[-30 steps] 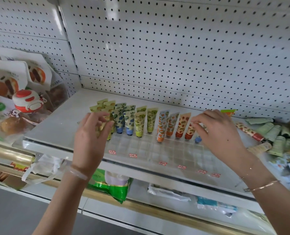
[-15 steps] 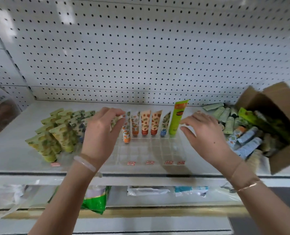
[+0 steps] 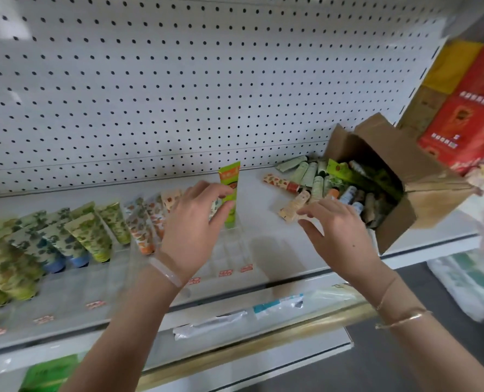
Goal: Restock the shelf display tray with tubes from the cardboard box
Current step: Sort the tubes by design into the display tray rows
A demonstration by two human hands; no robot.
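Biggest thing in view is the white pegboard back wall (image 3: 178,80), with the white metal shelf (image 3: 277,244) running under it. At the far right of that shelf a brown cardboard box (image 3: 427,190) lies on its side, mouth facing left, stuffed with small tubes. A loose pile of tubes (image 3: 311,176) spills out of it onto the shelf, mostly pale green plus a couple with orange prints. Stacked red and yellow cartons (image 3: 472,108) sit behind the box at the right edge.

The clear plastic display tray (image 3: 232,250) sits on the shelf left of the box, its near slots unfilled. The patterned tubes standing cap-down (image 3: 93,236) fill the left part in rows, green leafy prints at the left and orange prints toward the middle, though it's all pretty blurry.

The left hand (image 3: 192,224) is over the tray's right end with fingers curled. Its thumb and fingertips are against the tall bright green tube (image 3: 231,179), which stands upright at the tray's far right corner. Honestly I can't tell if it's actually gripping it. The right hand (image 3: 339,230) hovers just near of the spilled pile, fingers spread and relaxed, holding nothing.

Small stuff: a pale bangle (image 3: 165,268) on the left wrist, thin gold bracelets (image 3: 402,321) on the right, and little red labels (image 3: 225,273) along the tray's near edge.
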